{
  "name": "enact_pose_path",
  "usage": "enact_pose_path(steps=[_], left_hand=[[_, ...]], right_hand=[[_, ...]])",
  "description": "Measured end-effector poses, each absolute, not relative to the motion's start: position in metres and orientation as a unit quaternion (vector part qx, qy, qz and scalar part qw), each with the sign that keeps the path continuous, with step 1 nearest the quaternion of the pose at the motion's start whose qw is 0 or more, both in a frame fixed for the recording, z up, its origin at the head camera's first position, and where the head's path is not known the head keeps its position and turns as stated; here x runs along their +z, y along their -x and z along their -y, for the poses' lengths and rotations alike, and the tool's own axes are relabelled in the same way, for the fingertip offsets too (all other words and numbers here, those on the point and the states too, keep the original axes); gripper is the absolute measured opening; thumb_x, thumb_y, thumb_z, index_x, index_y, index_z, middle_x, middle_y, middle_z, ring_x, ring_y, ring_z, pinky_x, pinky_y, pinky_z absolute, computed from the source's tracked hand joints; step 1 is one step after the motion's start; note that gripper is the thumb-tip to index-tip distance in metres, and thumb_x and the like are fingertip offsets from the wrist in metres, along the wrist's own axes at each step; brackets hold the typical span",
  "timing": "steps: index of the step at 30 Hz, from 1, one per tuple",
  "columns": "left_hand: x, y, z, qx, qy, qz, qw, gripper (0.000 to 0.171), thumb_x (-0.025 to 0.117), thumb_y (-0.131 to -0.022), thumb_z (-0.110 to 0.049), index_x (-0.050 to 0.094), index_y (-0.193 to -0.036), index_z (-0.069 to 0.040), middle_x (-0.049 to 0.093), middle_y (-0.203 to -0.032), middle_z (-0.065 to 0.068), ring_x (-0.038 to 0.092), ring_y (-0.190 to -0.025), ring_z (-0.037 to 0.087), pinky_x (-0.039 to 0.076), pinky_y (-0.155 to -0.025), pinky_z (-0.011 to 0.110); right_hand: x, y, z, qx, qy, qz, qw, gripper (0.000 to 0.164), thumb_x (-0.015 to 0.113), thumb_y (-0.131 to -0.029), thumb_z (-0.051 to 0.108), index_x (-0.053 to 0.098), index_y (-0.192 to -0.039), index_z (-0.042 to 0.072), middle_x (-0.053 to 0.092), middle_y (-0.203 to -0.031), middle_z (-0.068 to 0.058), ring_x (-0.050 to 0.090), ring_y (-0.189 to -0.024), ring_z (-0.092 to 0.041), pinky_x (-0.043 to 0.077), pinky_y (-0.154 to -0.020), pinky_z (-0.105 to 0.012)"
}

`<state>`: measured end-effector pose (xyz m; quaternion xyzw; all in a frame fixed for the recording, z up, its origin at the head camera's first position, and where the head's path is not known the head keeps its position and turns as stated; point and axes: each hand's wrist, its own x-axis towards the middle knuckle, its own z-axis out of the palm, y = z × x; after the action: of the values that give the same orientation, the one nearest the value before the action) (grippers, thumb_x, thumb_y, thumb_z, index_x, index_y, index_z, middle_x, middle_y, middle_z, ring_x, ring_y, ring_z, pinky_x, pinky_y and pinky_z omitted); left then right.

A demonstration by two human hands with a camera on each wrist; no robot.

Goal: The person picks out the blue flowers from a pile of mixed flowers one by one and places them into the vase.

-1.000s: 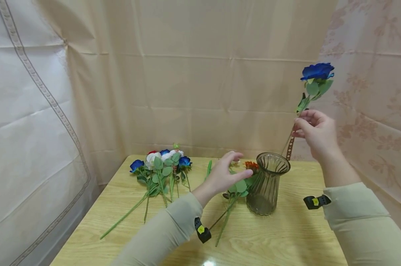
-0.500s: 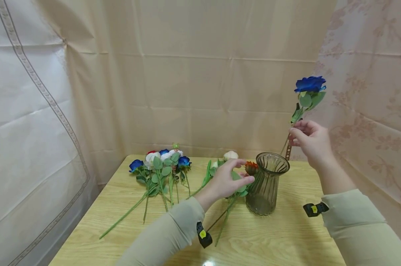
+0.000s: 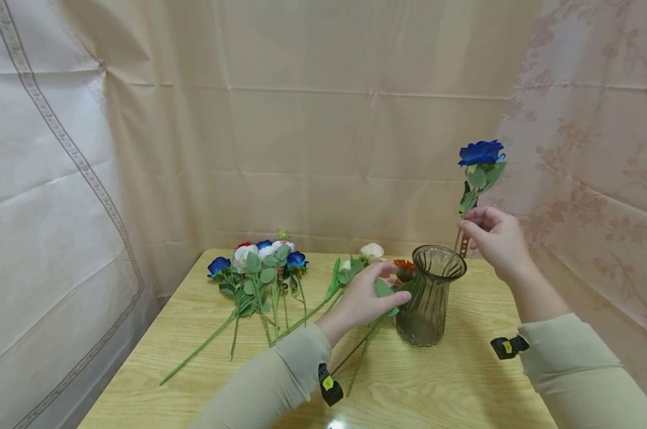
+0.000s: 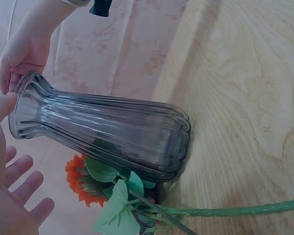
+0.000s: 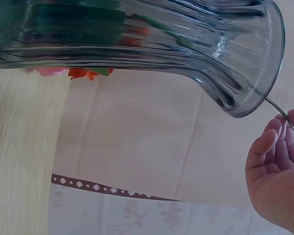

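Observation:
My right hand (image 3: 497,244) pinches the stem of a blue rose (image 3: 481,154) between thumb and fingers, with the bloom upright above. From the hand the stem slants down to the rim of a ribbed smoky glass vase (image 3: 424,313); in the right wrist view, its lower part shows through the glass neck. The vase stands upright on the table. To its left, my left hand (image 3: 362,298) hovers with thumb and fingers spread, holding nothing. Behind that hand lie an orange flower (image 4: 78,181) and a white flower (image 3: 372,251), partly hidden by it.
A bunch of blue, white and red flowers lies at the left back of the wooden table (image 3: 184,322), long stems pointing toward me. Near the middle, more green stems (image 3: 358,369) lie loose. Beige curtains (image 3: 302,149) hang behind the table, patterned cloth (image 3: 597,179) at the right.
My right hand has come down and left with the blue rose, bringing its stem to the vase mouth. The left hand has shifted slightly down, uncovering the white flower.

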<state>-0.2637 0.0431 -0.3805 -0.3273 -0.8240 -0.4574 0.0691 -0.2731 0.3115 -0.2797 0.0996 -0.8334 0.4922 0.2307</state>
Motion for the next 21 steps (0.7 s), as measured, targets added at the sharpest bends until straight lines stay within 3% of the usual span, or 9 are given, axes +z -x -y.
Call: enact_pose_path(steps=[5,8,12,21], left_hand=[[-0.385,0.264,-0.045,-0.459,0.33,0.822,0.069,0.062,0.059,-0.083,-0.062,0.05,-0.13,-0.023,0.054,-0.119,-0.013,0.049,-0.108,0.004,0.043,-0.092,0.036],[-0.388,0.264,-0.046,-0.46,0.331,0.821,0.067,0.061,0.06,-0.083,-0.061,0.05,-0.13,-0.023,0.054,-0.117,-0.015,0.049,-0.109,0.004,0.042,-0.093,0.036],[-0.39,0.263,-0.045,-0.455,0.327,0.826,0.058,0.06,0.059,-0.083,-0.062,0.049,-0.13,-0.026,0.053,-0.118,-0.015,0.049,-0.111,0.005,0.042,-0.093,0.037],[-0.398,0.261,-0.041,-0.447,0.327,0.831,0.047,0.052,0.061,-0.084,-0.058,0.05,-0.127,-0.032,0.052,-0.125,-0.013,0.049,-0.115,0.011,0.043,-0.093,0.038]], right_hand=[[-0.285,0.273,-0.311,0.467,-0.094,0.85,0.226,0.026,0.063,-0.092,0.024,0.062,-0.105,0.001,0.065,-0.081,0.005,0.059,-0.07,-0.016,0.048,-0.053,-0.025],[-0.288,0.273,-0.31,0.454,-0.095,0.859,0.217,0.026,0.064,-0.091,0.025,0.064,-0.103,0.001,0.067,-0.083,0.003,0.059,-0.072,-0.016,0.048,-0.055,-0.025],[-0.291,0.271,-0.308,0.435,-0.113,0.87,0.203,0.026,0.062,-0.093,0.025,0.065,-0.1,0.0,0.069,-0.089,-0.012,0.057,-0.071,-0.015,0.046,-0.056,-0.026],[-0.298,0.267,-0.309,0.375,-0.126,0.905,0.154,0.031,0.062,-0.092,0.034,0.068,-0.099,0.005,0.068,-0.093,-0.008,0.061,-0.085,-0.019,0.048,-0.072,-0.03]])
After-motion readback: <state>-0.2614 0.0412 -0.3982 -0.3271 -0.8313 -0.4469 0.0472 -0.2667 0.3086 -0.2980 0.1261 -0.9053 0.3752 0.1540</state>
